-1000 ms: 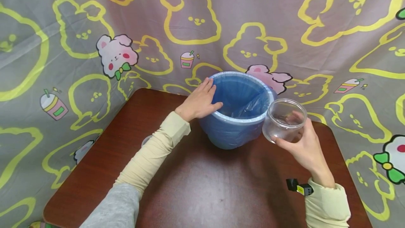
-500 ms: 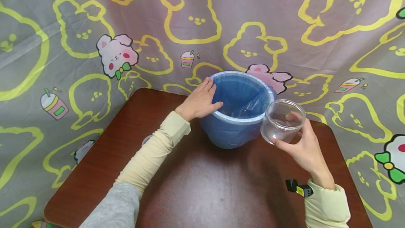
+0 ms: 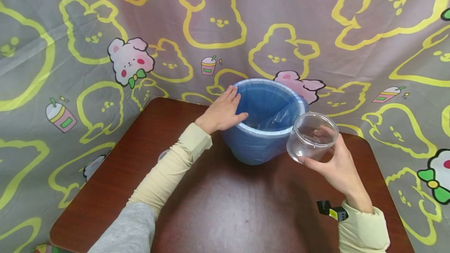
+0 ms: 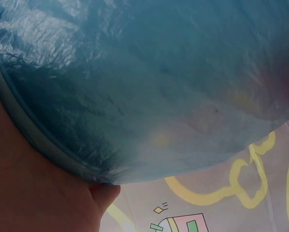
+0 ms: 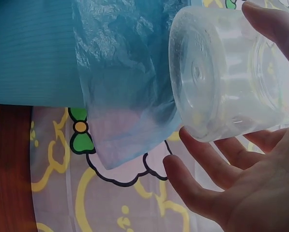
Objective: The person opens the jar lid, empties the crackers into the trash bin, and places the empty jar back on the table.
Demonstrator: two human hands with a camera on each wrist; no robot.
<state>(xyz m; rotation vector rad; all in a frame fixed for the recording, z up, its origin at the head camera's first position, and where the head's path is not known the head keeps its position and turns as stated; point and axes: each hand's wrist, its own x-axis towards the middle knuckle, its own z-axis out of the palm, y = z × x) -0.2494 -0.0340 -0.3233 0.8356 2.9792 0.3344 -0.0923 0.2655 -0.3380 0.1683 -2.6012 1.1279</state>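
Observation:
A blue bin (image 3: 251, 147) with a thin blue plastic liner (image 5: 127, 82) folded over its rim stands toward the back of the table. My left hand (image 3: 222, 113) rests on the left side of the rim, its fingers fairly straight. To the right of the bin, my right hand (image 3: 342, 167) holds a clear plastic jar (image 3: 300, 145) above the table, thumb on the near side and fingers around the far side. The jar has no lid on it and tilts, its base toward the bin; I see nothing inside. In the right wrist view its base lies close to the liner.
The brown wooden table (image 3: 225, 214) has rounded corners. A small pale round edge (image 3: 162, 155) shows beside my left forearm, mostly hidden by the sleeve. A cartoon-patterned curtain (image 3: 218, 18) hangs behind and along both sides.
My right hand has shifted the jar slightly left and down, tilting its mouth a bit. The left hand and the bin stay where they were.

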